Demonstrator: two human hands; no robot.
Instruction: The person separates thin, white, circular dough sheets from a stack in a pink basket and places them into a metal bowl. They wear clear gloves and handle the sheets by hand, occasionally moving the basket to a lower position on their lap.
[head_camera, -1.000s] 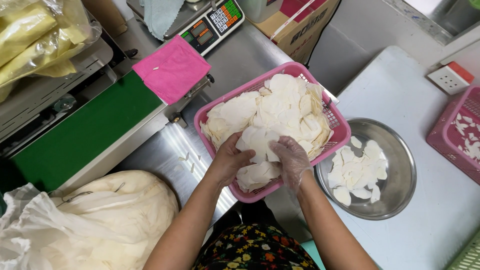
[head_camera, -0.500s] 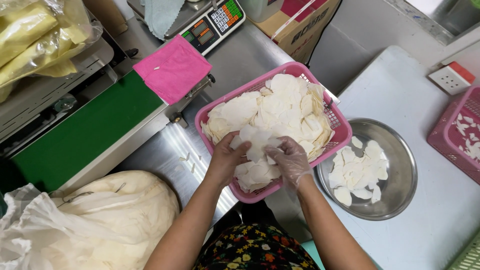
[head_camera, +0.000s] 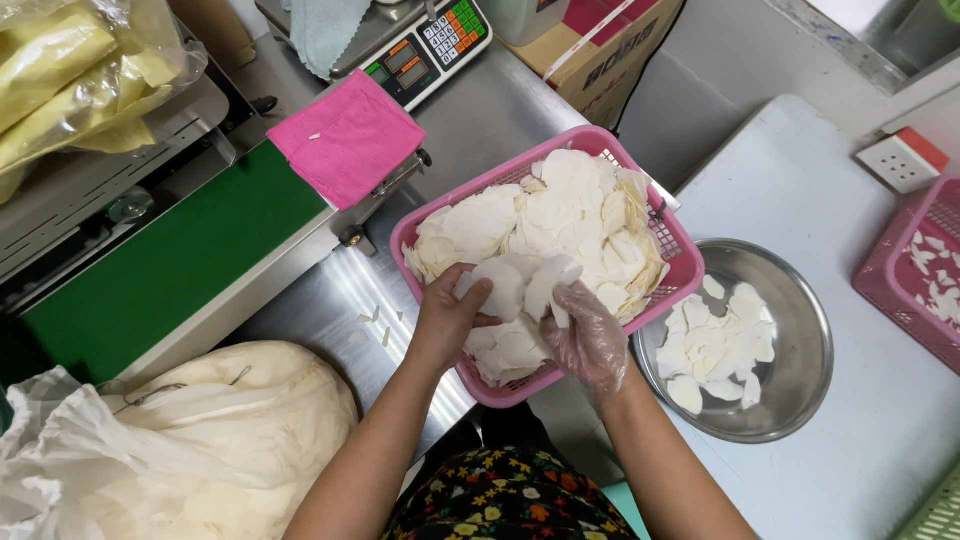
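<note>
A pink plastic basket heaped with thin white slices sits on the steel counter in front of me. My left hand, bare, grips a few slices at the basket's near edge. My right hand, in a thin clear glove, pinches other slices just beside it. Both hands are over the near part of the basket, almost touching each other.
A steel bowl with some white slices stands right of the basket. A second pink basket is at the far right. A green conveyor belt, pink cloth, scale and a big white bag lie left.
Both hands have lifted slices up from the near part of the heap; before they were pressed flat into the pile. The basket and bowl have not moved.
</note>
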